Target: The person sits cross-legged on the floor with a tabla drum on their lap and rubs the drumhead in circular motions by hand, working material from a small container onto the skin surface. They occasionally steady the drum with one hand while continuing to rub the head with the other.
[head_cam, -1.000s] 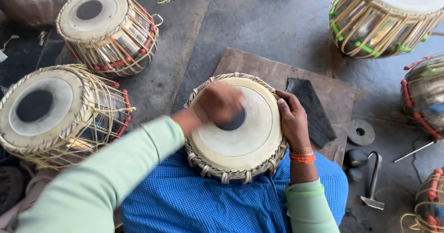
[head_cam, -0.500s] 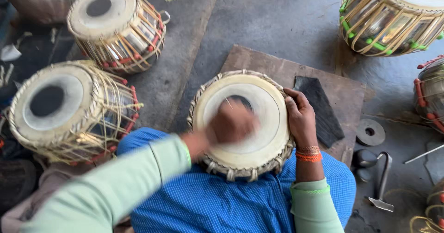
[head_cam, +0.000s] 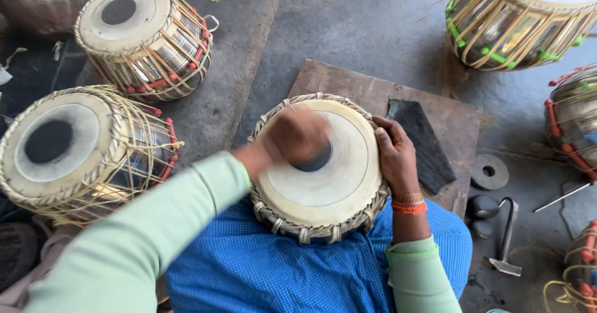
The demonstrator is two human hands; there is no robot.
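Note:
A small hand drum with a pale skin and a woven rim rests on my lap, over blue cloth. My left hand is curled and blurred with motion on the drumhead, partly covering the black centre spot. Whether it holds anything is hidden. My right hand grips the drum's right rim, with the thumb on the skin and an orange band on the wrist.
Two laced drums stand at the left, and a large one with another at the right. A wooden board carries a black slab. A metal ring, hammer and rod lie on the floor.
My left hand slid down the drumhead toward me and then back up over the black spot. My right hand kept its hold on the rim.

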